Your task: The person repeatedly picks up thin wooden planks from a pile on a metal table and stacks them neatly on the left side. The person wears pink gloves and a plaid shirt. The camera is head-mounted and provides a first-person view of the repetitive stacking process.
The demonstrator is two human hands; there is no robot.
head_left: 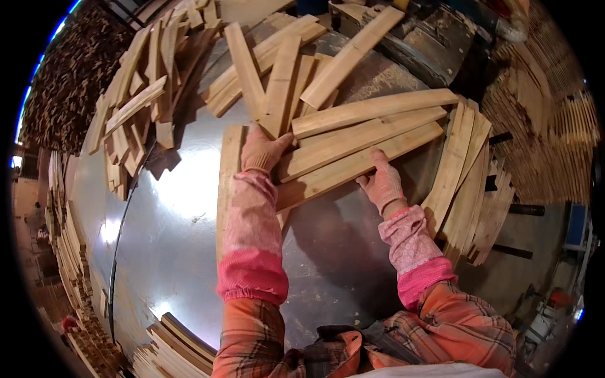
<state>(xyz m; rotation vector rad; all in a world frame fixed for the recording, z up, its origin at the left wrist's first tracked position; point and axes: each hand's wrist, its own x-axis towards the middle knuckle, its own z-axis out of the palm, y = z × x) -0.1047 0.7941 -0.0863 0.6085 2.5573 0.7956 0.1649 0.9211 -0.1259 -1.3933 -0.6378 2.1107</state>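
Pale, flat wood slats (353, 160) fanned on metal table (170, 239); left hand (261, 151), right hand (381, 183) pressing flat, gripping nothing.

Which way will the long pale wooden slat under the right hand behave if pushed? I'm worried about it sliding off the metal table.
The long pale wooden slat looks thin, flat and straight, so probably stiff and light. The shiny grey metal tabletop seems smooth, so it would likely slide, not roll. The gloved right hand rests on its edge.

head: single fisheye view | looks steeply down from above | close over metal table (170, 252) | edges bend
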